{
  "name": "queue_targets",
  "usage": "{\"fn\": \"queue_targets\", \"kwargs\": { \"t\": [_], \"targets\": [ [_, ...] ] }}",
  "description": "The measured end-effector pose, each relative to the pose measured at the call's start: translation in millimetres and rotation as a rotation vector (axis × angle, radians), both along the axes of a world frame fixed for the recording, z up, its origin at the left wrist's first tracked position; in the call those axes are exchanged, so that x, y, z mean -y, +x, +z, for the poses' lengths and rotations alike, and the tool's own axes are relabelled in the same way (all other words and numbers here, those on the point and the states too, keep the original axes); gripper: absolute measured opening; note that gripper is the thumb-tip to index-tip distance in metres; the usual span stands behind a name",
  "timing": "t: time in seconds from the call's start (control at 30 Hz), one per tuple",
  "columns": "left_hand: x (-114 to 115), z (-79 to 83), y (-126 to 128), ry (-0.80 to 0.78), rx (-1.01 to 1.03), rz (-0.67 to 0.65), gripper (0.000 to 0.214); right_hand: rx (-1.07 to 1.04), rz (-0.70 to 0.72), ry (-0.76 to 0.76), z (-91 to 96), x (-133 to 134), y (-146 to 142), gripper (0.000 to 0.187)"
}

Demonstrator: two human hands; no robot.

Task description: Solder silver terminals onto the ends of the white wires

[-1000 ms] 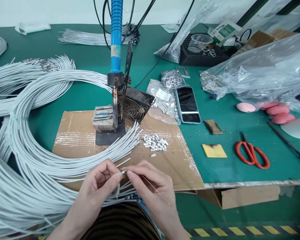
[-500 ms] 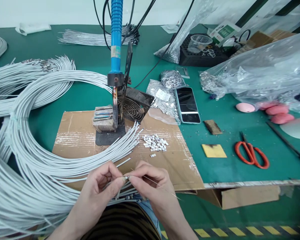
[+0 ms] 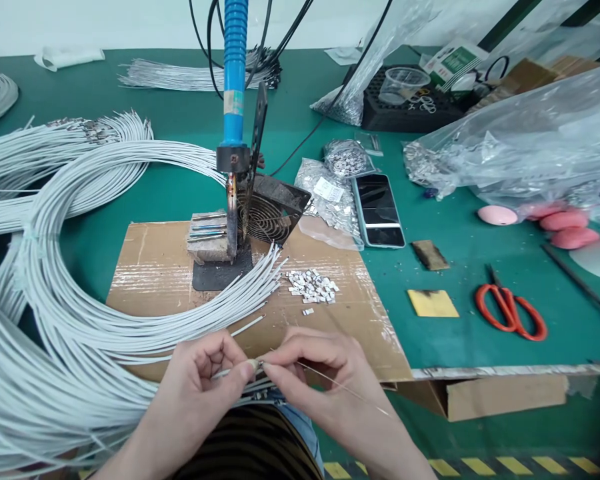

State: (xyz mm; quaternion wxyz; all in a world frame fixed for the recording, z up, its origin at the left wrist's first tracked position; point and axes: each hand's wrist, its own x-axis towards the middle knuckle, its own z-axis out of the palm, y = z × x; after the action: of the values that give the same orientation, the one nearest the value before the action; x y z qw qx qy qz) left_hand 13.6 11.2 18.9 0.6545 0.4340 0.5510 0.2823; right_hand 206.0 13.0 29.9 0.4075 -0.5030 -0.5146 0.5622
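Note:
My left hand (image 3: 200,383) pinches the end of a thin white cable (image 3: 230,371) between thumb and forefinger. My right hand (image 3: 315,380) meets it fingertip to fingertip, pinching something tiny at the cable tip and also carrying a thin solder wire (image 3: 340,387) that trails off to the right. Both hands hover over the near edge of a cardboard sheet (image 3: 155,267). A fan of white cable ends (image 3: 250,280) lies on the cardboard, with a small heap of metal terminals (image 3: 313,285) beside it. A blue-handled soldering iron (image 3: 234,100) stands upright in its stand behind.
Large coils of white cable (image 3: 55,220) fill the left side of the green table. A small fan (image 3: 270,213), bags of terminals (image 3: 330,197), a phone (image 3: 377,210), red scissors (image 3: 510,310), a yellow sponge (image 3: 433,303) and big plastic bags (image 3: 525,147) lie to the right.
Both hands have drifted slightly down and toward me while staying pinched together at the cable end. The solder wire now trails further to the right.

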Motion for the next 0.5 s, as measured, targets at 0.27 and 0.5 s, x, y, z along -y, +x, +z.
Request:
{"fn": "queue_targets", "kwargs": {
  "t": [0.27,0.5],
  "targets": [
    [11,6.1,19,0.114,-0.059,0.198,0.036,-0.033,-0.282,0.095,-21.7,15,-21,0.018],
    [12,-6.5,17,0.078,0.106,0.2,0.049,-0.01,-0.561,0.306,-36.1,25,-53,0.018]
  ]
}}
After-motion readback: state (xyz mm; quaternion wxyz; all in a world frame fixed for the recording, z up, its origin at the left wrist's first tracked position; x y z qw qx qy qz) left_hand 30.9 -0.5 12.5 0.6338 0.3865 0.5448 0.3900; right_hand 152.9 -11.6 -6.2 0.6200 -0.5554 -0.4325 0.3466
